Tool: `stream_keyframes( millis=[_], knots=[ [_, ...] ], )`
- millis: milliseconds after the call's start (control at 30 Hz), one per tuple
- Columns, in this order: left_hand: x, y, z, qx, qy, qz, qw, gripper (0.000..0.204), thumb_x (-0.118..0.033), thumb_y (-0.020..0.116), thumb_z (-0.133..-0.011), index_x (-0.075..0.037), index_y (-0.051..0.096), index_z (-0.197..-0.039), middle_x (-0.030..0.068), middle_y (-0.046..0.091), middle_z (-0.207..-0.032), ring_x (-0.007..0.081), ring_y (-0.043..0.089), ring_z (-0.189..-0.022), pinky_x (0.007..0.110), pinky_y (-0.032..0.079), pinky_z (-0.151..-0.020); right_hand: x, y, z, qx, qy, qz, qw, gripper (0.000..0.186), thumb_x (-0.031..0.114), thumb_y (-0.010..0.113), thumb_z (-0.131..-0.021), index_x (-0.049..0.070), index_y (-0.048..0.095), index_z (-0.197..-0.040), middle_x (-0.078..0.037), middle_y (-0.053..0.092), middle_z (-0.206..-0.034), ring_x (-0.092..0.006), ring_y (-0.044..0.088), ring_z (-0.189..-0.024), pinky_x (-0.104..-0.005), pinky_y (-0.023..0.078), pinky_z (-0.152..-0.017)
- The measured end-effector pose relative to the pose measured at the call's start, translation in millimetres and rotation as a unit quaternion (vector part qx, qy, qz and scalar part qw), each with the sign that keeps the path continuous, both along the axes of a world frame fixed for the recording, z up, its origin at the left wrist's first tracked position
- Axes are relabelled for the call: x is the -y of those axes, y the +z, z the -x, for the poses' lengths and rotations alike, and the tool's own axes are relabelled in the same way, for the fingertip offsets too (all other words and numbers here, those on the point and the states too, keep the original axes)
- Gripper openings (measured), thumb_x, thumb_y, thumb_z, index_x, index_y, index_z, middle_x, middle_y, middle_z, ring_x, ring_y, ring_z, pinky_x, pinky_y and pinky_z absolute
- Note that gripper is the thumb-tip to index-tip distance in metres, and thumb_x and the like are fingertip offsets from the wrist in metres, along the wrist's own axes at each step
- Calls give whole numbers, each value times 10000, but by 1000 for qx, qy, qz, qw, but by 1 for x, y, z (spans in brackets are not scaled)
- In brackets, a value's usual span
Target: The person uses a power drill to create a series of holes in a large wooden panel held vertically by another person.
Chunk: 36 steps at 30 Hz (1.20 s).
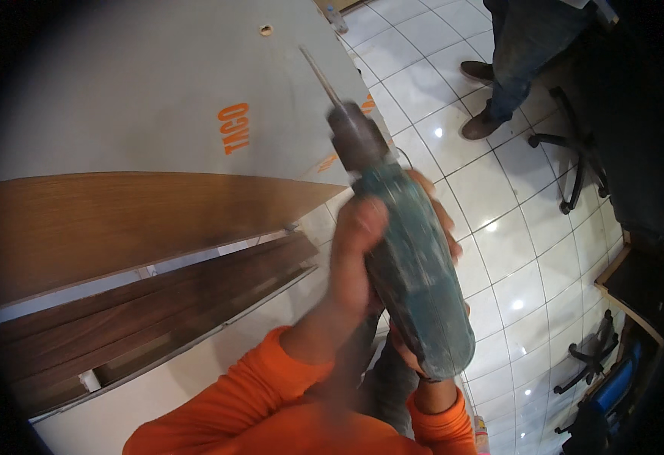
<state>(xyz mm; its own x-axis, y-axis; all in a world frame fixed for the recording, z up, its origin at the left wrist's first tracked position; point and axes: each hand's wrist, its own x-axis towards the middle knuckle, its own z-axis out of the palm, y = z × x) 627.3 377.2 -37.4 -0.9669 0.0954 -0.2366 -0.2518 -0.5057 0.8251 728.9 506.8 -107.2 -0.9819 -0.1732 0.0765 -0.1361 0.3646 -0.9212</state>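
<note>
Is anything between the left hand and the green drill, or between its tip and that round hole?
Nothing visible: the bare left hand wraps directly around the scuffed green power drill. Between its thin metal bit and the round hole, only grey panel shows.

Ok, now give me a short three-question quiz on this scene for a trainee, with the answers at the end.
1. Which of the person's hands is nearer the chuck of the green drill?
2. True or false: the tip of the bit shows apart from the hole in the grey panel.
3. What colour are the person's sleeves? a) blue b) orange c) white

Key:
1. The left hand.
2. True.
3. b
</note>
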Motion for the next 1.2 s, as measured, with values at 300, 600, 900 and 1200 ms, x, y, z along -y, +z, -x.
stream_keyframes(
  millis=[300, 600, 900, 1200],
  knots=[
    [-22, -74, -81, 173, -71, -134, 973, 572, -369, 712, -805, -10, 492, -1192, 144, 623, -953, 240, 662, -873, 380, 566, -771, -30, -66, -125, 232, -32, 71, 970, 622, 229, 777, -751, 27, 523, -1282, -116, 641, -1101, -236, 618, -989, -367, 480, -883],
    [-18, -42, -135, 273, -69, -85, 956, 595, -476, 605, -872, -33, 447, -1235, 136, 570, -1066, 295, 613, -1015, 445, 508, -921, -19, -40, -122, 310, -17, 101, 945, 587, 247, 759, -780, 36, 527, -1277, -103, 632, -1114, -217, 613, -992, -348, 488, -868],
    [-21, 80, -113, 109, -109, -253, 955, 558, -466, 648, -883, -70, 444, -1220, 120, 536, -1076, 274, 573, -1109, 488, 521, -899, -18, 56, -49, 197, 1, 95, 976, 553, 266, 741, -809, 46, 532, -1271, -90, 624, -1128, -197, 609, -995, -328, 495, -852],
    [-2, 232, -54, -124, -173, -193, 958, 699, -446, 664, -850, -101, 334, -1361, 203, 483, -1264, 382, 501, -1229, 538, 444, -1029, -51, 170, -44, 153, 16, 49, 987, 519, 284, 724, -838, 56, 536, -1265, -77, 615, -1142, -178, 604, -998, -309, 503, -837]
  ],
)
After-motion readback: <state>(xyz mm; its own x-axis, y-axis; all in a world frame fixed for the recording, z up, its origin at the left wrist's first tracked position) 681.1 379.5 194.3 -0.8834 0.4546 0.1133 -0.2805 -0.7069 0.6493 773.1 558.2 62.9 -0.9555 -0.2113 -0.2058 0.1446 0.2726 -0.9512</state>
